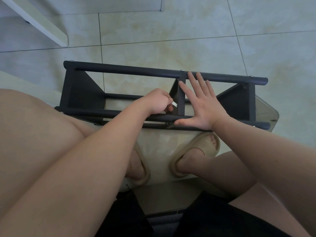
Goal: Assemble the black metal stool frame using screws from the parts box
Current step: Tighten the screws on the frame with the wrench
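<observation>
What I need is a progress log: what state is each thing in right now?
Stool frame: on the floor, screw heads showing.
Left hand: pinching a small silvery tool beside the middle strut.
Right hand: flat, fingers straight, resting on the frame.

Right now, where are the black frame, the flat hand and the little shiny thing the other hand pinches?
black frame (128, 71): head view, on its far top bar.
right hand (203, 108): head view, on the back of the hand.
shiny piece (174, 104): head view, on the tip showing beyond the left hand (157, 103).
</observation>
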The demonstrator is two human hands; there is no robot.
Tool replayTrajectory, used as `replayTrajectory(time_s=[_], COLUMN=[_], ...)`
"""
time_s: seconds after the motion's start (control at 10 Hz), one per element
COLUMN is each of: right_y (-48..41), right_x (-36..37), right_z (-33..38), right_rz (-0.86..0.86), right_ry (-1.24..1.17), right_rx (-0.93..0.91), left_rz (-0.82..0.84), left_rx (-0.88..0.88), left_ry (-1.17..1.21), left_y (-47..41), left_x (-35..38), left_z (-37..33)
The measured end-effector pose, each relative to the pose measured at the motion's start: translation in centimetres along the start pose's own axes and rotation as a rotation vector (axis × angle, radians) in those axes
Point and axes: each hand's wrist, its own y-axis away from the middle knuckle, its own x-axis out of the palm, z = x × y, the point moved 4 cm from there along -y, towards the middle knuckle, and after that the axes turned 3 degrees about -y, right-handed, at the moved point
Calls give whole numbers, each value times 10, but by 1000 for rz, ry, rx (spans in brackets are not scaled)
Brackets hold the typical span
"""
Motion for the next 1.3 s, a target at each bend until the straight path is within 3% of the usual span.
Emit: replayTrajectory(time_s=[0.9,1.3], right_y=[-2,-1], right_x=[1,2], right_z=[-2,-2], right_rz=[9,7], right_ry=[22,7], right_rx=[6,-1], left_rz=[62,112], left_rx=[69,18], left_ry=[-250,-305], left_y=[5,9], left_x=[-4,-5], left_z=[4,3])
